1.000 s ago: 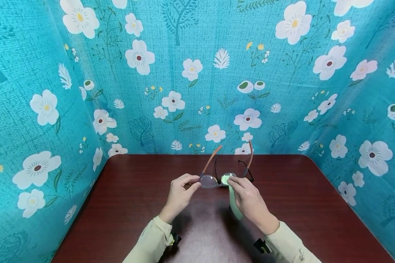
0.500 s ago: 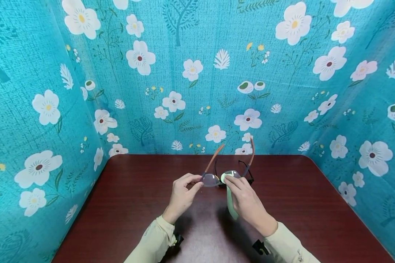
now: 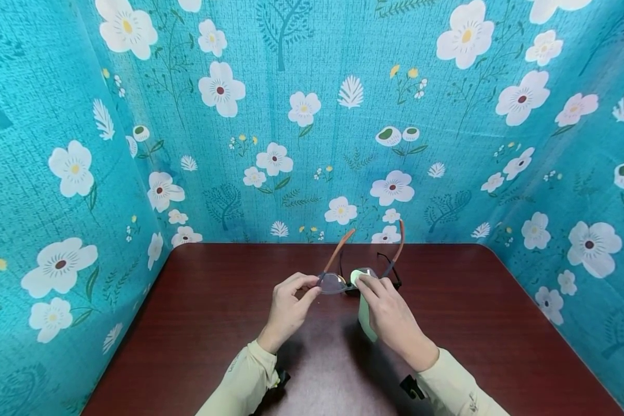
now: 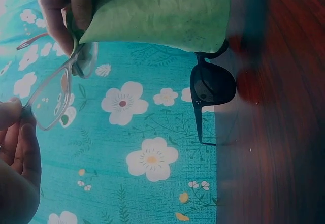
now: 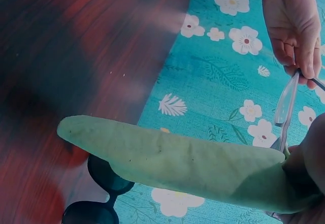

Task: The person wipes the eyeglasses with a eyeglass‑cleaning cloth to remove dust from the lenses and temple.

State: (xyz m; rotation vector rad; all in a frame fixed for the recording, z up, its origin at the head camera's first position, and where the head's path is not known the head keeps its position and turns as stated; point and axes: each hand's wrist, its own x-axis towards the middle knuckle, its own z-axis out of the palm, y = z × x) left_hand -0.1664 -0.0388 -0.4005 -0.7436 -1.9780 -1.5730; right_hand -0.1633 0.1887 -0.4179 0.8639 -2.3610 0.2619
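My left hand point(image 3: 291, 306) pinches a pair of clear-rimmed eyeglasses point(image 4: 51, 99) at the hinge corner of one side. Their orange-brown temples point(image 3: 338, 249) point up and away, and the glasses are held above the table. On the other lens my right hand point(image 3: 395, 320) pinches a light green cloth point(image 5: 177, 163), folded over the lens between thumb and fingers. The rest of the cloth hangs down below that hand. In the right wrist view the right fingers are mostly cut off at the edge, and part of the wiped lens is hidden by cloth.
Black sunglasses point(image 4: 213, 84) stand on the dark red wooden table point(image 3: 213, 323), behind the held eyeglasses, temples unfolded. A turquoise flowered curtain point(image 3: 301, 156) hangs behind the table and along both sides.
The right hand and cloth have shifted slightly left over the lens, toward the bridge. The eyeglasses have moved a little to the right and tilted slightly; the left hand keeps its pinch.
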